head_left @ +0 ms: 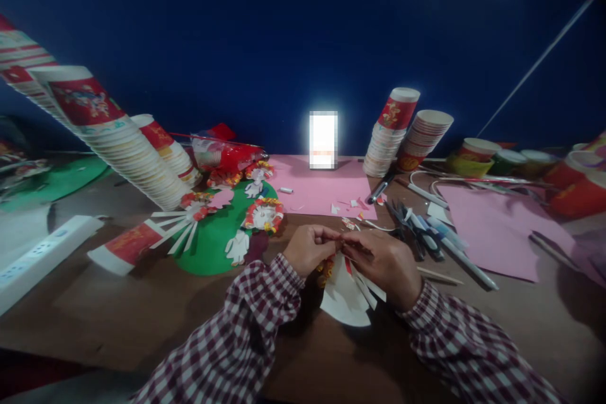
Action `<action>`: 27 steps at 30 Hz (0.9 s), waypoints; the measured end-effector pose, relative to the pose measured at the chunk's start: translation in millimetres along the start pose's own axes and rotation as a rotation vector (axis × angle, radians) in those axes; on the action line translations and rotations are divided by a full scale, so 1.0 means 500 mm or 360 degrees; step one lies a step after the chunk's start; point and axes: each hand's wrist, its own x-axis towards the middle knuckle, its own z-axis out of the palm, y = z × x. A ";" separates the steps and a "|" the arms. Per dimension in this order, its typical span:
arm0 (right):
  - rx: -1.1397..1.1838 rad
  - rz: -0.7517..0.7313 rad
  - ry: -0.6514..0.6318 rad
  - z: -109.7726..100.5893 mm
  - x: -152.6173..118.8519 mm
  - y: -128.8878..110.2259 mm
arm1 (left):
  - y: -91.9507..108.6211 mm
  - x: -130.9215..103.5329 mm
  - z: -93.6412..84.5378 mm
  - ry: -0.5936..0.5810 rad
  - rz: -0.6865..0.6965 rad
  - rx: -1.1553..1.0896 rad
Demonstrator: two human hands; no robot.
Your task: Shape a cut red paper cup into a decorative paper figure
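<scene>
A paper cup cut into strips (341, 297) is between my hands at the front middle of the table, its white inside facing up. My left hand (310, 249) pinches near the tips of its strips, where some red and yellow printed paper shows. From the other side my right hand (386, 259) closes its fingers on the same strips, fingertips meeting those of my left. Several white strips fan out beneath my right palm. What exactly lies between the fingertips is hidden.
Left are a green sheet (208, 246) with paper cutouts, a cut cup (127, 246), leaning cup stacks (113, 120) and a power strip (42, 255). Right are scissors (411, 227), pens, pink paper (492, 233) and more cups (388, 132). A bright screen (323, 139) stands behind.
</scene>
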 end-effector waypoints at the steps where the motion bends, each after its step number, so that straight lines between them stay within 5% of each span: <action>1: -0.0007 0.0021 -0.0007 -0.001 0.000 -0.001 | 0.000 -0.001 0.000 -0.0004 0.0003 -0.0043; 14: 0.0078 -0.0091 -0.0082 -0.010 0.006 -0.002 | 0.003 -0.008 0.003 -0.0102 0.0038 -0.0307; 27: 0.0018 -0.0131 -0.0008 -0.008 0.002 -0.008 | 0.001 -0.006 0.001 -0.0007 -0.0043 -0.0300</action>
